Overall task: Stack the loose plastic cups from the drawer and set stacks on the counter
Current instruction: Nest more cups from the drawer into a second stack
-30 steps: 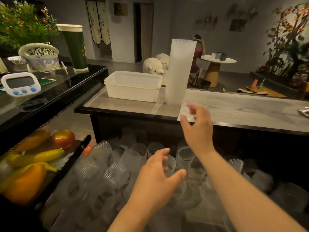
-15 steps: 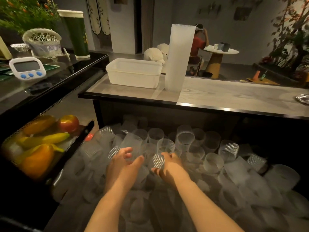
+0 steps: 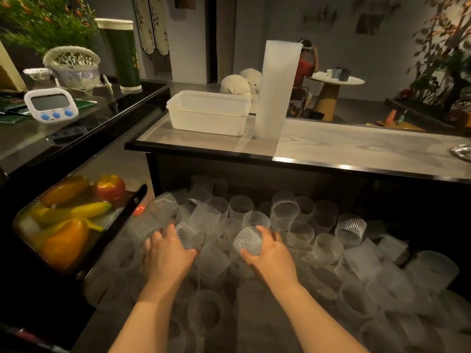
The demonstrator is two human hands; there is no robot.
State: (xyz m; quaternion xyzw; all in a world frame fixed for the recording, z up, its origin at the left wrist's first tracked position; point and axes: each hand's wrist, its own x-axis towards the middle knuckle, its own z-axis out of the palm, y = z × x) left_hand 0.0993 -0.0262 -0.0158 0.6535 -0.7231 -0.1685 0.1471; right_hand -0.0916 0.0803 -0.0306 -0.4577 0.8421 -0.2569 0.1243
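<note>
Hands down in drawer (image 3: 433, 250) among loose cups (image 3: 328, 248). Right hand (image 3: 270, 256) wrapped round ribbed cup (image 3: 247, 241); left hand (image 3: 167, 253) curled on another cup (image 3: 190, 236). Tall stack (image 3: 277, 90) upright on counter (image 3: 356, 154) beside tub (image 3: 207, 112).

Both forearms reach forward, side by side. The left hand (image 3: 167, 253) lies palm down, fingers spread; the right hand (image 3: 270, 254) curls in a grip.

This looks like a café or drinks shop: behind a pale wood-grain service counter (image 3: 356, 151) sits a drawer heaped with ribbed translucent plastic cups (image 3: 283, 212). A tall cup stack (image 3: 277, 90) stands near the counter's left end, and a round customer table (image 3: 336, 81) lies beyond.
</note>
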